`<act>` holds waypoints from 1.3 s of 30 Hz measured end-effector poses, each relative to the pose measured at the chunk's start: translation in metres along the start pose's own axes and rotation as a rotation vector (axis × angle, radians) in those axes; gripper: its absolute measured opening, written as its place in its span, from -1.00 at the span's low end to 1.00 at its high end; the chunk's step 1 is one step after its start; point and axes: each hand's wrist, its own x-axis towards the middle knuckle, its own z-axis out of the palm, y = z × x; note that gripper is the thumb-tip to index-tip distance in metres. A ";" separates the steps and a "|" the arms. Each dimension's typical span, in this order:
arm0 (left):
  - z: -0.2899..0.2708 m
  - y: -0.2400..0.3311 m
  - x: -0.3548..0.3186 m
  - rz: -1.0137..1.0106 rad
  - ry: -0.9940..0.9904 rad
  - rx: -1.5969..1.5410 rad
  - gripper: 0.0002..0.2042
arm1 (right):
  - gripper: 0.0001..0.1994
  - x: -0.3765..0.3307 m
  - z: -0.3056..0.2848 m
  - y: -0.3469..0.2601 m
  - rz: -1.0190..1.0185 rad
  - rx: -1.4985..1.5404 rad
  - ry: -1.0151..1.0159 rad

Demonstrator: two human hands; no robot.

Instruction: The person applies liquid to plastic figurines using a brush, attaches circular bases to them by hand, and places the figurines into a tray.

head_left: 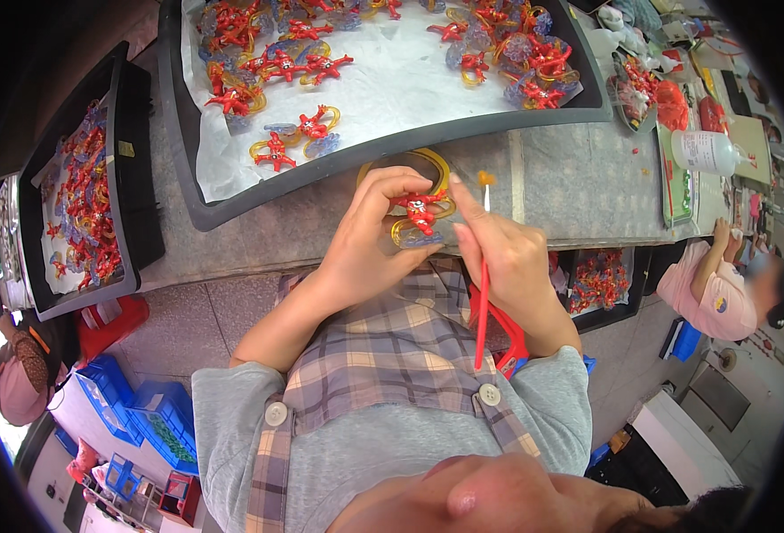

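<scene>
Fingers of the left hand (370, 244) pinch a red figure (421, 213) on its yellow ring, just beyond the fingertips. Right hand (503, 258), closed on a red brush (483, 302), points its tip beside the figure, above the table (579, 186) edge, near the tray (392, 147).

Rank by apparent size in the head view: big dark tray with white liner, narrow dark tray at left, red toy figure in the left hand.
1. Big dark tray with white liner.
2. Narrow dark tray at left; fisheye rim bending makes the margin unsure.
3. Red toy figure, pinched by the left hand, clearly smallest.
</scene>
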 end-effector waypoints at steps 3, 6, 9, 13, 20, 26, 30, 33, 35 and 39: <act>-0.001 0.000 0.000 -0.111 -0.049 -0.245 -0.39 | -0.52 0.000 -0.003 0.007 -0.042 0.021 0.073; -0.002 0.005 0.000 -0.201 -0.094 -0.487 -0.34 | -0.48 0.001 -0.004 0.006 -0.117 -0.022 0.100; -0.004 0.005 0.002 -0.221 -0.117 -0.531 -0.29 | -0.48 0.003 -0.004 0.003 -0.132 -0.042 0.061; -0.004 0.004 0.001 -0.189 -0.126 -0.480 -0.28 | -0.47 0.003 -0.004 -0.001 -0.117 -0.103 0.029; -0.004 0.007 0.002 -0.189 -0.128 -0.423 -0.33 | -0.44 0.001 -0.004 -0.001 -0.123 -0.182 -0.018; -0.005 0.008 0.004 -0.268 -0.140 -0.567 -0.36 | -0.44 0.001 -0.004 0.002 -0.153 -0.157 -0.045; -0.005 0.010 0.004 -0.254 -0.159 -0.531 -0.36 | -0.45 0.001 -0.006 0.001 -0.145 -0.148 -0.040; -0.004 0.010 0.004 -0.264 -0.146 -0.510 -0.36 | -0.46 0.001 -0.004 0.001 -0.142 -0.156 -0.035; -0.004 0.007 0.003 -0.244 -0.148 -0.501 -0.36 | -0.46 0.000 -0.003 0.003 -0.150 -0.157 -0.032; -0.003 0.008 0.003 -0.290 -0.145 -0.533 -0.36 | -0.46 0.000 -0.004 0.002 -0.148 -0.149 -0.023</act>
